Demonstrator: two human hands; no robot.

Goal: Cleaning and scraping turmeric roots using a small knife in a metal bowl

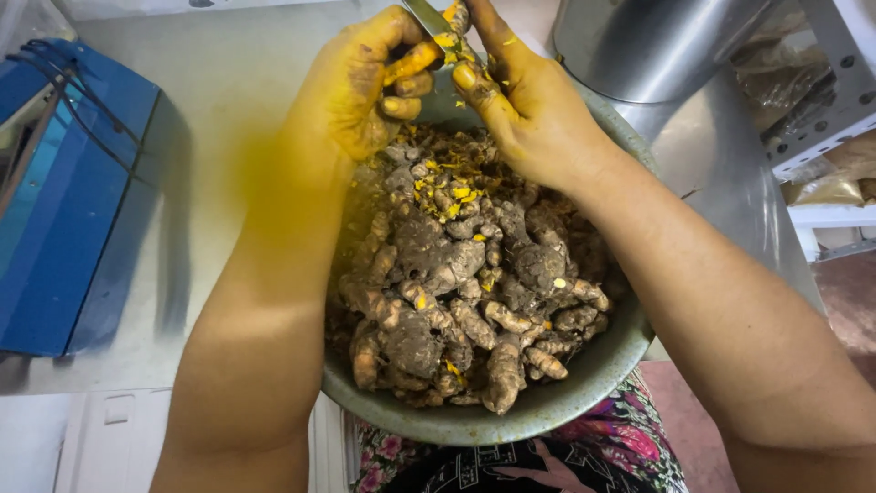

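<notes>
At twelve o'clock our left hand (356,96) pinches a turmeric root (412,62), right hand (520,100) grips the knife (429,16), few cut bits, bowl (547,402) mostly whole.

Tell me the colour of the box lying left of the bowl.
The box is glossy blue with dark cords on top, seen in the head view, left of the bowl.

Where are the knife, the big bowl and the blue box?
knife (427,16), head view, on the flat metal blade.
bowl (547,406), head view, on the bare front rim.
blue box (68,210), head view, on its blue top.
</notes>
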